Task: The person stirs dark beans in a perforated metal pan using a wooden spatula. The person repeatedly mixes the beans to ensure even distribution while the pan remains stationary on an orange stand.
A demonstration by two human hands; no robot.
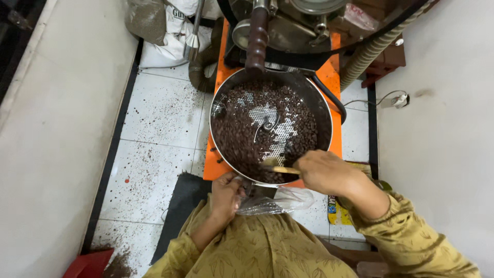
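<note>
Currently your right hand (323, 172) grips a wooden stick (282, 169), raking beans (242, 139) toward the tray's (329, 116) near rim, where your left hand (226, 195) clutches a bag (278, 202).

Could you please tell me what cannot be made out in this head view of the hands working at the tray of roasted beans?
- Head of the wooden tool: buried in the beans.
- Right hand fingers: curled under, so the grip is hidden.
- Clear plastic bag: contents unreadable; the round metal tray rim covers its mouth.
- Left hand: fingertips hidden under the tray.
- Roasting machine: cut off by the top edge.
</note>
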